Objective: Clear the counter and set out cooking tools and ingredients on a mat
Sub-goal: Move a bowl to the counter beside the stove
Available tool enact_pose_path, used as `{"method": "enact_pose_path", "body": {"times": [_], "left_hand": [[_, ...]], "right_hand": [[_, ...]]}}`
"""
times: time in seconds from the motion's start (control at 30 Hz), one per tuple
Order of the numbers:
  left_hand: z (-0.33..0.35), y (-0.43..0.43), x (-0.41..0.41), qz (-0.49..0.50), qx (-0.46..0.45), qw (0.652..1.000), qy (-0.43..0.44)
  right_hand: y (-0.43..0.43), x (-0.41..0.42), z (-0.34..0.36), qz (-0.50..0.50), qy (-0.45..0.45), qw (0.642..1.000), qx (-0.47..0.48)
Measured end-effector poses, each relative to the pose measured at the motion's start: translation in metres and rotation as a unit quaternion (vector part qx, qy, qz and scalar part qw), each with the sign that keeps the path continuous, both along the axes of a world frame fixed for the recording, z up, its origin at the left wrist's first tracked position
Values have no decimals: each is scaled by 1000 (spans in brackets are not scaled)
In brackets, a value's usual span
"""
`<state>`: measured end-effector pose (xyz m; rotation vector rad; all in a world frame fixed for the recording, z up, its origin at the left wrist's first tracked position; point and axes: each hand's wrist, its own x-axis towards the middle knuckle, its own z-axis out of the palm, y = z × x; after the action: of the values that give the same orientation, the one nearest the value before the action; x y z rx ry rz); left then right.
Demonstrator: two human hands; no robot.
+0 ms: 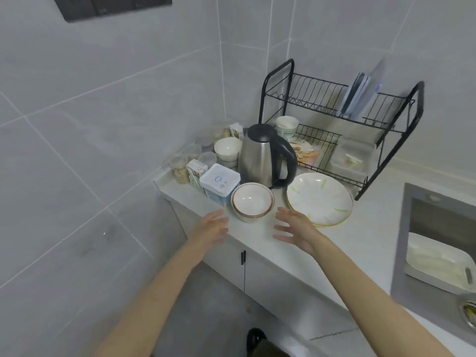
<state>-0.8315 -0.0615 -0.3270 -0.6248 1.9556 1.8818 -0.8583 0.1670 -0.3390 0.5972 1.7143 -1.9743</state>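
Note:
Two stacked white bowls [252, 202] with a thin dark rim stand near the front edge of the white counter [260, 235]. My left hand [211, 229] hovers just left of them and my right hand [296, 229] just right of them; both have spread, straight fingers and hold nothing. Right of the bowls lies a stack of white plates [319, 199] with green streaks. Behind the bowls stands a steel kettle [265, 158] with a black lid and handle. A white-lidded box [219, 184] sits left of the bowls.
A black two-tier dish rack [340, 119] at the back holds plates, a cup and a clear container. Jars, cartons and another white bowl [228, 149] crowd the left corner by the tiled wall. A sink [438, 248] with a white tray lies to the right.

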Motion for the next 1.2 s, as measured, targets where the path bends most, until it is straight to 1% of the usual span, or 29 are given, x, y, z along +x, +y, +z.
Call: {"method": "enact_pose_path", "body": {"times": [0.07, 0.13, 0.33, 0.43, 0.57, 0.67, 0.83, 0.93, 1.07, 1.2], "left_hand": [[-11, 2, -25, 27, 39, 998, -41], [-20, 3, -40, 39, 56, 996, -61], [-56, 1, -82, 69, 122, 980, -144], [-66, 3, -99, 51, 146, 974, -166], [-73, 4, -115, 20, 182, 965, -186], [-77, 0, -122, 20, 195, 963, -183], [-79, -8, -124, -29, 194, 969, -153], [-78, -11, -123, -57, 181, 970, -154], [-77, -11, -119, -117, 152, 971, -144], [-67, -1, -117, -174, 156, 964, -128]], "right_hand": [[-1, -24, -12, -14, -29, 999, -19], [-3, -38, -20, -20, -45, 999, -23], [-9, -68, -48, -5, -87, 995, -47], [-11, -77, -60, -26, -96, 992, -71], [-19, -81, -68, -67, -87, 989, -101], [-22, -80, -70, -88, -79, 988, -103], [-24, -73, -68, -117, -79, 984, -107], [-26, -62, -68, -140, -82, 981, -107], [-26, -40, -60, -187, -86, 973, -106], [-22, -15, -47, -231, -69, 965, -106]]}}
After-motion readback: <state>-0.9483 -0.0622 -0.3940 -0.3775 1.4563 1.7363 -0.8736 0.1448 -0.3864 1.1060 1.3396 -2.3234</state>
